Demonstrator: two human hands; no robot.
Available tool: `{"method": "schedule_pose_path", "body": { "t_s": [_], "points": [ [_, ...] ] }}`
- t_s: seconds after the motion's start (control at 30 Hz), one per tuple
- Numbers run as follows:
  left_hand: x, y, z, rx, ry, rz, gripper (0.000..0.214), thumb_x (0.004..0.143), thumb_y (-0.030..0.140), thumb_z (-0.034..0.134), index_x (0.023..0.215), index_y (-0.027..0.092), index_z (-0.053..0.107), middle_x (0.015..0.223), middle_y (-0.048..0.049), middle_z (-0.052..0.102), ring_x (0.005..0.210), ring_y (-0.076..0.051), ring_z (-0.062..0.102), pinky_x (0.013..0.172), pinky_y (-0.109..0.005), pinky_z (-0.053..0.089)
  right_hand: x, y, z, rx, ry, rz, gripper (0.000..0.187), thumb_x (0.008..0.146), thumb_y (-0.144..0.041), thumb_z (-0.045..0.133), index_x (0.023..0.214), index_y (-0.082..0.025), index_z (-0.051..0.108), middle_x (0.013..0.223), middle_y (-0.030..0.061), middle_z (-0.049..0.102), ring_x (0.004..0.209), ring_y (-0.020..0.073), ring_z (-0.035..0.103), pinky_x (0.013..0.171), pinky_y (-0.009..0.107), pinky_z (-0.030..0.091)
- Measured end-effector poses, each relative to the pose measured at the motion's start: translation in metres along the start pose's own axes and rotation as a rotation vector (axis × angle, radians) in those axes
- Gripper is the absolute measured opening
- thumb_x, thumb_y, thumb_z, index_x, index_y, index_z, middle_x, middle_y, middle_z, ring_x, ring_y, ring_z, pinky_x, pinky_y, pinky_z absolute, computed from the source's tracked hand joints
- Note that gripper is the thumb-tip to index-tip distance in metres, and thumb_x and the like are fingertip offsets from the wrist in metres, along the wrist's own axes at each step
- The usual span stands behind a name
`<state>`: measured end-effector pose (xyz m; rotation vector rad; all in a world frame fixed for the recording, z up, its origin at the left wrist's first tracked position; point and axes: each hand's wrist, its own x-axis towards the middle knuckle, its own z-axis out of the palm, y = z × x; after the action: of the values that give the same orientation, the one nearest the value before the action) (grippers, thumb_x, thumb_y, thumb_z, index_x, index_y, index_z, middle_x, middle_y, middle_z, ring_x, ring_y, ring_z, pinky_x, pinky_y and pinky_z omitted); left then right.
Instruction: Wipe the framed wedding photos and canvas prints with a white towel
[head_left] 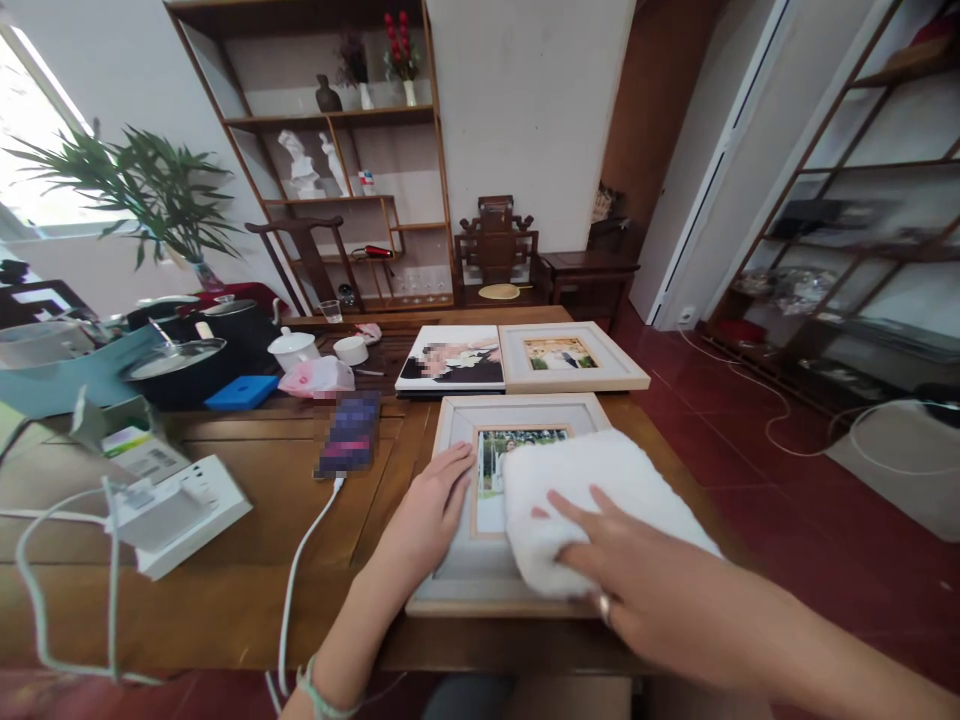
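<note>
A picture frame (pixel 457 575) with a pale wooden border and a grey mat lies flat near the table's front edge, a photo (pixel 491 490) in its middle. On its left side rests my left hand (pixel 435 500), fingers stretched out and holding nothing. My right hand (pixel 600 550) presses a folded white towel (pixel 622 470) onto the right part of the frame, with the fingers spread over the cloth. The towel hides much of the photo and the frame's right side. Behind it lie a second framed photo (pixel 622 370) and a dark-and-white photo panel (pixel 412 365).
To the left are a phone (pixel 351 435) on a white charging cable (pixel 300 550), a white power strip (pixel 195 510), an opened box (pixel 142 440), a blue box (pixel 241 393), a black pot (pixel 180 365) and a white lidded cup (pixel 292 348). The wooden table (pixel 300 620) ends at the right.
</note>
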<state>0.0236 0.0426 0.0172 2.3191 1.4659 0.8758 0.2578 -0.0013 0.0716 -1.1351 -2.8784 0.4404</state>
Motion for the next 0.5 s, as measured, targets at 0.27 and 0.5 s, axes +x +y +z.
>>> {"method": "schedule_pose_path", "body": {
  "t_s": [0.27,0.5],
  "points": [
    [0.000,-0.001,0.000,0.016,-0.014,0.025,0.034,0.089,0.020,0.039,0.114,0.015,0.061,0.127,-0.0111,0.056,0.122,-0.022,0.048,0.104,-0.043,0.038,0.005,-0.015,0.019,0.100,0.068,-0.072,0.046,0.072,-0.014,0.051,0.117,-0.018,0.056,0.136,0.0130,0.044,0.131,0.0281,0.028,0.106,0.052,0.022],
    [0.000,0.001,-0.002,-0.013,-0.024,0.030,0.035,0.089,0.019,0.039,0.115,0.014,0.060,0.128,-0.0122,0.055,0.123,-0.022,0.048,0.104,-0.043,0.038,0.068,0.053,0.006,-0.125,0.315,0.019,0.039,0.076,-0.013,0.049,0.115,-0.012,0.056,0.137,0.0165,0.042,0.134,0.0303,0.022,0.105,0.052,0.022]
  ]
}}
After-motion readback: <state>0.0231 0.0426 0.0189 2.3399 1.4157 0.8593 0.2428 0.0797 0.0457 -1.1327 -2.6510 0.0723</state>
